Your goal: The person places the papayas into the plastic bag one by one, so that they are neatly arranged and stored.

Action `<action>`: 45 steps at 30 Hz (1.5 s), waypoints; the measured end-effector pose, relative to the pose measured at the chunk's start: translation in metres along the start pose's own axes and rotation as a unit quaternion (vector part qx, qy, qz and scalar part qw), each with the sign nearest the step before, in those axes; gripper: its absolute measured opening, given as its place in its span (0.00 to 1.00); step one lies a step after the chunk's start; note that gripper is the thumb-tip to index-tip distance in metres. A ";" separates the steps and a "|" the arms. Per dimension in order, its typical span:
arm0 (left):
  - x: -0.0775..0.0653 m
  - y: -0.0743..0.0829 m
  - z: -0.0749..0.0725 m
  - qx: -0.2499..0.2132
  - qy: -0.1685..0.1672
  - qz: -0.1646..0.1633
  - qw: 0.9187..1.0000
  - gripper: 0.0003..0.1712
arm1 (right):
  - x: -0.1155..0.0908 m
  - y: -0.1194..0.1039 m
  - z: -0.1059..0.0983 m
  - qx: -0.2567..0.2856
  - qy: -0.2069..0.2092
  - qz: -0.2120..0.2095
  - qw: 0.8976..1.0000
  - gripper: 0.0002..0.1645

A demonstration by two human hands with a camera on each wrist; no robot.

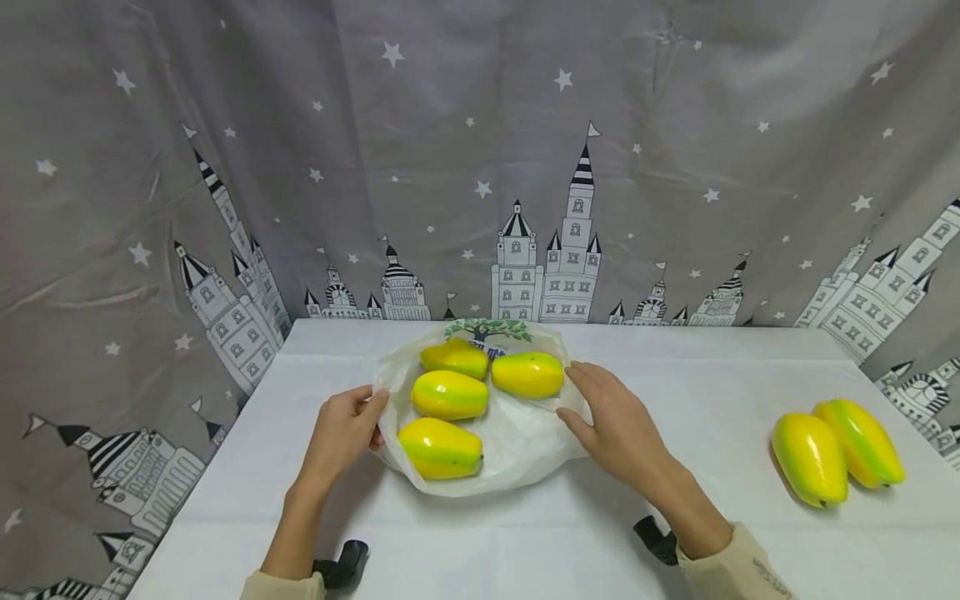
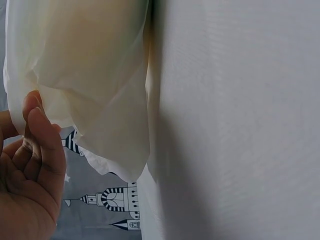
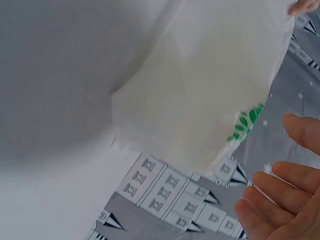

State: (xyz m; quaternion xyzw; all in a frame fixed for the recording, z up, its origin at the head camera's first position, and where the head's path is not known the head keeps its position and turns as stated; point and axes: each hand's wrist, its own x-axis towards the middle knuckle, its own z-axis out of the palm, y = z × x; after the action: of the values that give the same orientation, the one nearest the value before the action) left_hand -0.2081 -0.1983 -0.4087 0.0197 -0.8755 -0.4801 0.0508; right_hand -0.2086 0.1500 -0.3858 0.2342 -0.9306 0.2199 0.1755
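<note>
A white plastic bag (image 1: 521, 446) with a printed green tree lies with its mouth open at the middle of the table. Several yellow-green papayas (image 1: 450, 395) rest inside it, one papaya (image 1: 527, 375) toward the right rim. My left hand (image 1: 343, 433) pinches the bag's left edge between thumb and fingers; the left wrist view shows this grip on the thin plastic (image 2: 95, 85). On the other side my right hand (image 1: 622, 425) has its fingers extended beside the right rim. In the right wrist view that hand (image 3: 285, 200) appears apart from the bag with nothing in it.
Two more papayas (image 1: 810, 460) lie side by side on the white tablecloth (image 1: 480, 550) at the right. Behind the table hangs a grey curtain (image 1: 450, 167) with castles and stars. A black wrist mount (image 1: 342, 565) sits at my left wrist.
</note>
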 end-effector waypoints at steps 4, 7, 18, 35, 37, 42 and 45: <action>0.001 0.001 0.001 0.002 0.000 0.003 1.000 0.22 | -0.003 0.008 -0.008 0.009 0.013 0.010 1.000 0.33; 0.000 0.001 0.001 0.003 -0.001 0.002 1.000 0.22 | -0.007 0.015 -0.013 0.008 0.022 0.011 1.000 0.32; 0.000 0.000 0.000 0.008 -0.001 0.001 1.000 0.22 | -0.022 0.029 -0.023 0.003 0.035 0.030 0.999 0.31; 0.000 0.000 0.000 0.010 0.003 0.001 1.000 0.22 | -0.051 0.061 -0.040 -0.043 0.053 0.021 0.997 0.30; 0.000 0.000 0.000 0.010 0.003 0.000 1.000 0.23 | -0.056 0.065 -0.043 -0.046 0.048 0.026 0.997 0.31; 0.000 0.000 0.000 0.004 0.003 -0.001 1.000 0.22 | -0.066 0.078 -0.048 -0.051 0.042 0.046 0.997 0.31; 0.001 -0.001 0.000 0.001 0.004 0.001 1.000 0.22 | -0.071 0.085 -0.050 -0.050 0.039 0.060 0.996 0.32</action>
State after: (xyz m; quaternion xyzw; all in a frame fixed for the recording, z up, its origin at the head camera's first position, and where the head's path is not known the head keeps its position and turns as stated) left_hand -0.2087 -0.1984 -0.4093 0.0206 -0.8760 -0.4787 0.0550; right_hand -0.1822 0.2673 -0.4016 0.1601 -0.9451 0.1923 0.2102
